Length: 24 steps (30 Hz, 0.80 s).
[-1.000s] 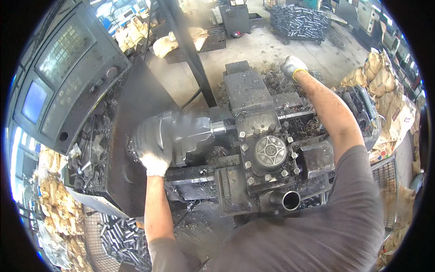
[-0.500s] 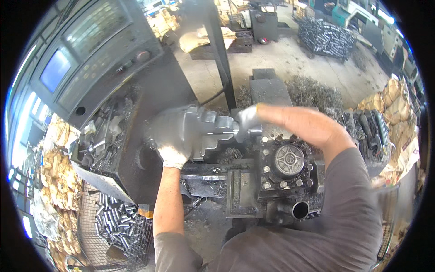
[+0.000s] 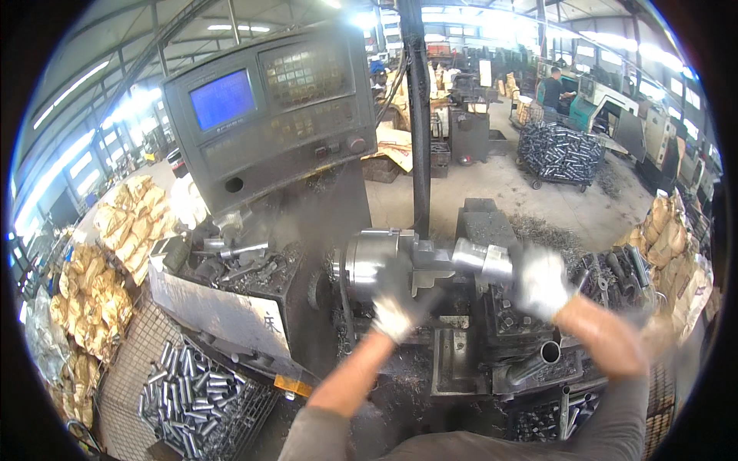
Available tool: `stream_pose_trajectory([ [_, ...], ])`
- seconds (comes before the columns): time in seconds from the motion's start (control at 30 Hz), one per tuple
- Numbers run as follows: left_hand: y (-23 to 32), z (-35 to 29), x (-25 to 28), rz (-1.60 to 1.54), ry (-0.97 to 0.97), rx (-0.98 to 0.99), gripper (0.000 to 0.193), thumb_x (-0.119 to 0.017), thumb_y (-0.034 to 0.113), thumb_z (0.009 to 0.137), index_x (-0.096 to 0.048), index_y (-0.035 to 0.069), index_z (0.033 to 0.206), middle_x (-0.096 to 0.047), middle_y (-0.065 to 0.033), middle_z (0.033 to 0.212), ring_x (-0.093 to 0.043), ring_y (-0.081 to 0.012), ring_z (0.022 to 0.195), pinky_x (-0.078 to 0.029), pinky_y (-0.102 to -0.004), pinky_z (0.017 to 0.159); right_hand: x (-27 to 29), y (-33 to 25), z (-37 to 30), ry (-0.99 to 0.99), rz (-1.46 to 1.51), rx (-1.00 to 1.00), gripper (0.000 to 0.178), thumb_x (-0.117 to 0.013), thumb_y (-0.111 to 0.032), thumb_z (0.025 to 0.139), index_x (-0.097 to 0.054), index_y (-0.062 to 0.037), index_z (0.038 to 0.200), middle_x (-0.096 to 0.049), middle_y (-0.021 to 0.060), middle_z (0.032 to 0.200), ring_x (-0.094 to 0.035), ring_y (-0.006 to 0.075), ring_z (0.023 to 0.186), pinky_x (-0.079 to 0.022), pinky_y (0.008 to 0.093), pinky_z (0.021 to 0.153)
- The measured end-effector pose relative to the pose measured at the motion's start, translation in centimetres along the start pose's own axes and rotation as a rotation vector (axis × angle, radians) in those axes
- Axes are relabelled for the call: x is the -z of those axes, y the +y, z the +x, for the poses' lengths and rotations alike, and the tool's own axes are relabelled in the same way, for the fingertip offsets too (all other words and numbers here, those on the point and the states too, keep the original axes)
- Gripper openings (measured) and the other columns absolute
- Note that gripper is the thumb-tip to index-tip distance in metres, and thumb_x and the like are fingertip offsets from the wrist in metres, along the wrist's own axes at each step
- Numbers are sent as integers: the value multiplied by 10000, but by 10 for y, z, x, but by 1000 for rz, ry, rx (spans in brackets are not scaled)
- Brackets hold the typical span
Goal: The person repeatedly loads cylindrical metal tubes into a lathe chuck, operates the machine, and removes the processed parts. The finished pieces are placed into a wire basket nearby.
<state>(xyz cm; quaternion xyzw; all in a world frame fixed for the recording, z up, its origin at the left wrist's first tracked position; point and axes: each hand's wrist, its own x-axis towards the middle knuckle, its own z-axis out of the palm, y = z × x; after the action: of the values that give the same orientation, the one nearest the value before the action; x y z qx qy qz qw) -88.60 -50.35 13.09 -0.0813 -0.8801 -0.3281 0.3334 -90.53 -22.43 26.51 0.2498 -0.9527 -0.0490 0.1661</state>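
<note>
In the workshop, the right hand clamps a steel cylinder endwise, probably for clearance; the left hand, near the chuck, I cannot tell.

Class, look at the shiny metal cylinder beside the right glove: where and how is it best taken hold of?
Grip the shiny metal cylinder around its right end, probably best from the right. It lies roughly sideways, its round side suiting a wrapping grip; its left end faces the chuck, and the right hand is at the right end.
</note>
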Motion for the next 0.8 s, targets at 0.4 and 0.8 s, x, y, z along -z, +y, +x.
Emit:
stream_pose_trajectory([
  [0.4, 0, -237, -117, -1443, -319, 1252, 425, -790, 243, 969, -653, 60, 1328, -711, -136, 1249, -699, -309, 1133, -603, -470, 939, -186, -101, -190, -575, 767, -217, 874, -868, -441, 817, -502, -54, 1510, -647, 215, 1364, -655, 389, 1226, -528, 463, 1039],
  [0.8, -1, -217, -83, -1144, -197, 1272, 483, -679, 393, 1000, -643, 49, 1337, -696, -87, 1241, -641, -215, 1156, -510, -400, 1009, -198, -91, -225, -869, 1508, -575, 482, -740, -193, 863, -706, -32, 1316, -767, 160, 1130, -730, 245, 1055, -589, 412, 884],
])
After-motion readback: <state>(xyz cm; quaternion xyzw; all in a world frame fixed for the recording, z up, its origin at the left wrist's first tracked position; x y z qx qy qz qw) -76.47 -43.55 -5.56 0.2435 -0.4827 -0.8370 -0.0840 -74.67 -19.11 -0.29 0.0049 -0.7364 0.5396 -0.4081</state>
